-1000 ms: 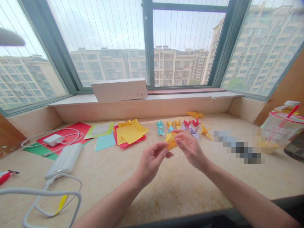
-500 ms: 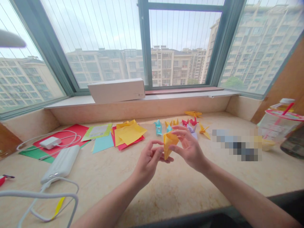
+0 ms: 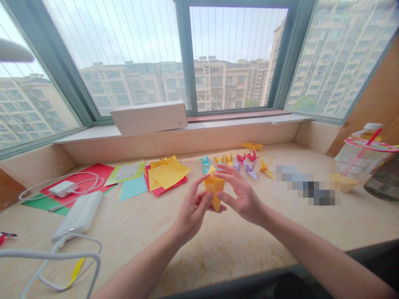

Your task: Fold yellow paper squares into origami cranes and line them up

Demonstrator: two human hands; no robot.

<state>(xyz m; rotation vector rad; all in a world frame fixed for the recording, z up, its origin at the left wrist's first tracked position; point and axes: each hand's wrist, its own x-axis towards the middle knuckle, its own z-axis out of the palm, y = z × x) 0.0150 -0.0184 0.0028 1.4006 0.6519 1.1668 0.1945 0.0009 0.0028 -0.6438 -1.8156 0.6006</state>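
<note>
A partly folded yellow-orange paper piece [image 3: 214,190] is held upright above the marble counter [image 3: 193,245], point downward. My left hand [image 3: 192,210] pinches its left side with thumb and fingers. My right hand [image 3: 241,195] grips its right side, with the upper fingers stretched over the top. Beyond my hands stands a row of several small finished paper cranes [image 3: 240,162] in blue, yellow, red, purple and orange.
Loose coloured paper sheets [image 3: 166,174] lie at the back left. A white power bank [image 3: 77,216], a charger [image 3: 62,187] and cables sit at the left. A white box [image 3: 149,117] rests on the window sill. A plastic cup [image 3: 358,158] stands at the right.
The paper piece has been turned from lying slanted to standing upright with its point down. Both hands shifted slightly left and closer together around it.
</note>
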